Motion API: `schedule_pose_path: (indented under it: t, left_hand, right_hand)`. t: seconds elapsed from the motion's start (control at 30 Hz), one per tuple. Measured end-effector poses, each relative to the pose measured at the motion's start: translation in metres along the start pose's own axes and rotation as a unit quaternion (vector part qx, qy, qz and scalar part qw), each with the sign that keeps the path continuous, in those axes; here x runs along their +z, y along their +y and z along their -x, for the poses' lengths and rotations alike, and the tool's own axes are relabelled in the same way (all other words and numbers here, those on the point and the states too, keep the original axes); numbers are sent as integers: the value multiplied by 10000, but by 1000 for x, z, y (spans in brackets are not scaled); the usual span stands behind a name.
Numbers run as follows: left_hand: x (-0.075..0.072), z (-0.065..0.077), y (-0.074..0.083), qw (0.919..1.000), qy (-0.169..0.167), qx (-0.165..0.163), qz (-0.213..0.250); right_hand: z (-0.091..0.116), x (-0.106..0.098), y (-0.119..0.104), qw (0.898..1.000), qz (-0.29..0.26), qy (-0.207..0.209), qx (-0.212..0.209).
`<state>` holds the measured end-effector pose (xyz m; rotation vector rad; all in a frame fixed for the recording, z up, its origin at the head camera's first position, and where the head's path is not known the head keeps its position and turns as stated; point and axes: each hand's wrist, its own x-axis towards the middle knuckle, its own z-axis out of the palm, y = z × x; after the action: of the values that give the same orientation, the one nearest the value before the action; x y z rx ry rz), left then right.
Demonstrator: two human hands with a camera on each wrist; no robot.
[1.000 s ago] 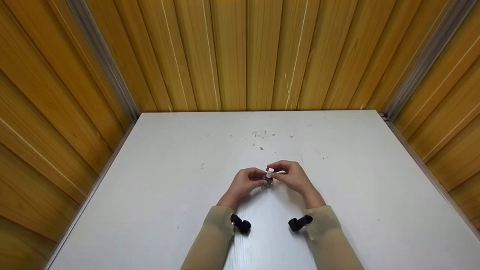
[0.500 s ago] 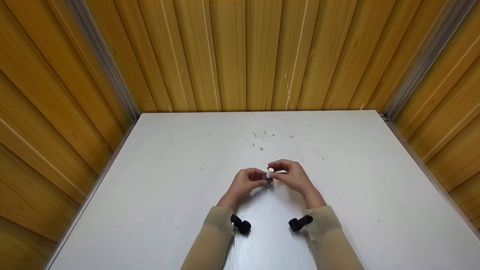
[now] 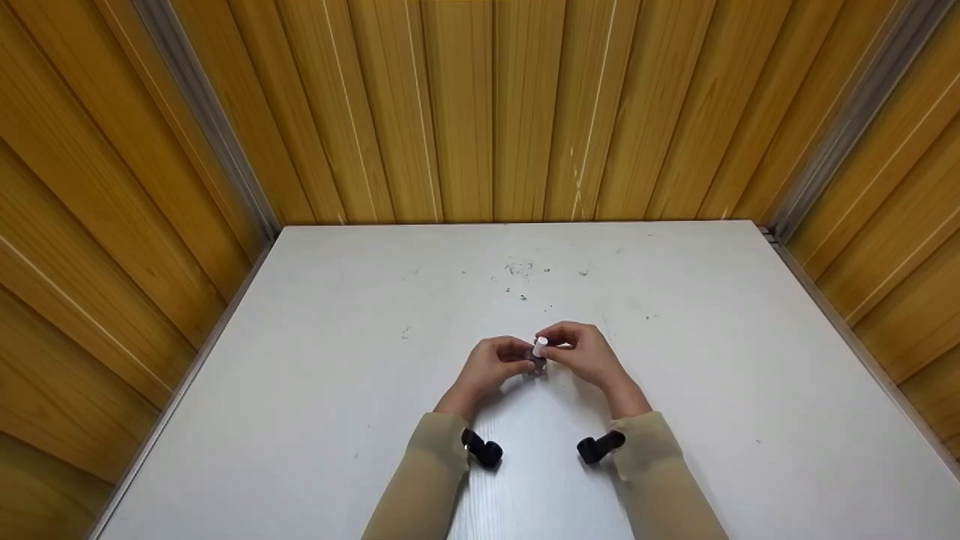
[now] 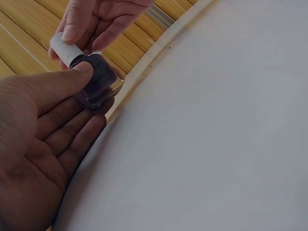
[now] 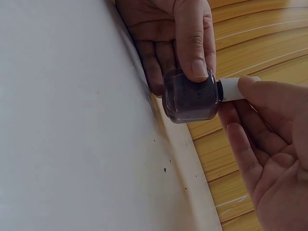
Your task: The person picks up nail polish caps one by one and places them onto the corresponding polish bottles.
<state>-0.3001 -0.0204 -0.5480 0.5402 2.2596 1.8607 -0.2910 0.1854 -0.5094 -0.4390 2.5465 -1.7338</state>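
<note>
A small glass nail polish bottle [image 5: 190, 103] with dark purple polish is between the two hands, just above the table in the head view. My left hand [image 3: 484, 368] grips its body, thumb across the lettered front and fingers behind. The white cap [image 4: 65, 49] points up and away from the table. My right hand [image 3: 589, 354] pinches that cap between thumb and fingers. A dark neck ring [image 5: 220, 90] shows between cap and glass. In the right wrist view, the right thumb [image 5: 250, 86] lies on the cap's outer end.
A white table [image 3: 337, 375] with small dark specks and scuffs spreads under the hands. Wood-panelled walls [image 3: 457, 112] close it in at the back and both sides. Black wrist cameras [image 3: 484, 450] sit at the sleeve cuffs.
The right hand's fingers lift and settle slightly at the cap. The left hand and the nail polish bottle stay in the same place.
</note>
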Motion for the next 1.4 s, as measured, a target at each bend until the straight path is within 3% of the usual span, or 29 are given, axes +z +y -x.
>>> schedule_pose_path:
  t: [0.23, 0.63, 1.03, 1.27, 1.4]
  left_hand:
    - [0, 1, 0, 10000, -19, 55, -5]
    - [0, 0, 0, 10000, 42, -25, -55]
    - [0, 1, 2, 10000, 11, -25, -2]
    - [0, 0, 1, 10000, 27, -71, -52]
    - [0, -1, 1, 9999, 33, -68, -123]
  right_hand:
    - [-1, 2, 0, 9996, 128, 159, 189]
    - [4, 0, -7, 9997, -137, -186, -59]
    - [-1, 1, 3, 9995, 52, 211, 230]
    - [0, 1, 1, 9997, -231, -43, 53]
    - [-1, 1, 0, 9998, -119, -139, -87]
